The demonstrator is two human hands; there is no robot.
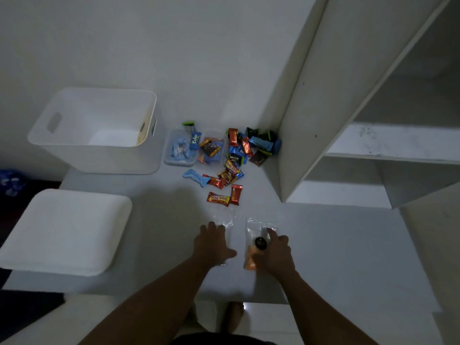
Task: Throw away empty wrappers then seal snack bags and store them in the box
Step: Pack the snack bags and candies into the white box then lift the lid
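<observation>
A flat clear plastic snack bag is lying on the white tabletop in front of the person, and the left hand is pressing down on it with straight, spread fingers. Just to the right a second clear plastic bag is lying with an orange item with a dark round top at its near end. The right hand is resting over this bag with the index finger stretched onto the plastic; whether it is gripping the orange item I cannot tell.

Just beyond the bags two red "beng-beng" bars are lying, and past them loose red, blue and dark wrapped snacks are piling toward the white shelf unit. Two small clear tubs are holding more snacks. To their left the open white plastic box with handle slots is standing, its white lid lying nearer beside it.
</observation>
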